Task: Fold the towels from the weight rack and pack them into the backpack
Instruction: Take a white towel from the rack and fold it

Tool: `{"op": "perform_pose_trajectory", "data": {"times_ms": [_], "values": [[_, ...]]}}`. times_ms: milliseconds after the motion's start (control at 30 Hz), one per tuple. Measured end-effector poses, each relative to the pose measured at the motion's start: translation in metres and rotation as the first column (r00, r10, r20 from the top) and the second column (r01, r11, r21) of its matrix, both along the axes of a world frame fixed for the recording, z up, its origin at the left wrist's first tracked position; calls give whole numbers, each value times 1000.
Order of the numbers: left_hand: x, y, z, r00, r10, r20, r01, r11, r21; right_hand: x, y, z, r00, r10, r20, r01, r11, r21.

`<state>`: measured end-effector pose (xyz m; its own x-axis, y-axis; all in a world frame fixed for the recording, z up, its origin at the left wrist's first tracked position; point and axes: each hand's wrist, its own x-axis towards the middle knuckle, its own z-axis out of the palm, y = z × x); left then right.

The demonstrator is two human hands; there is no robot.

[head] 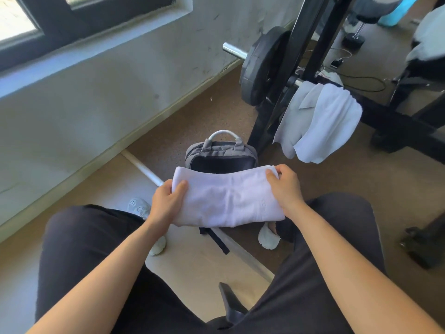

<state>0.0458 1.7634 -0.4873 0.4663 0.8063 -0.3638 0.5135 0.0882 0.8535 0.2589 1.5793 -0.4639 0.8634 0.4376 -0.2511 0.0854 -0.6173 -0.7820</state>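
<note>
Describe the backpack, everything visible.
The backpack is grey fabric with a dark, open top compartment and a white carry handle arching over its far edge. It stands on the brown floor between the person's feet, next to the rack's black upright. The folded white towel, held by the left hand and right hand, hides its lower half. A dark strap shows below the towel.

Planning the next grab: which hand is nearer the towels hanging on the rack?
Right. The right hand grips the folded towel end below the hanging towels; the left hand grips the opposite end, farther away.
</note>
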Motion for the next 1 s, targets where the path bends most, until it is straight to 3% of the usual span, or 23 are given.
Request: {"op": "perform_pose_trajectory", "data": {"times_ms": [200,333,500,633,800,867,1000], "values": [[8,-20,7,981,-142,134,155,983,-94,-35,17,-2,983,103,-150,-88,990,107],[12,-32,10,939,-270,214,292,953,-79,-54,27,0,956,176,-234,-126,969,215],[15,-41,18,890,-370,266,418,896,-153,-70,32,3,856,344,-386,-188,902,388],[15,-38,27,867,-296,401,449,813,-371,-67,33,-1,847,390,-362,-271,902,337],[13,-32,24,822,-360,442,533,759,-374,-60,29,-4,852,402,-335,-305,902,306],[13,-31,24,840,-299,453,471,816,-335,-56,28,-2,835,397,-380,-266,897,353],[16,-22,18,938,-28,347,109,970,-216,-47,26,1,785,360,-505,-77,865,497]]}}
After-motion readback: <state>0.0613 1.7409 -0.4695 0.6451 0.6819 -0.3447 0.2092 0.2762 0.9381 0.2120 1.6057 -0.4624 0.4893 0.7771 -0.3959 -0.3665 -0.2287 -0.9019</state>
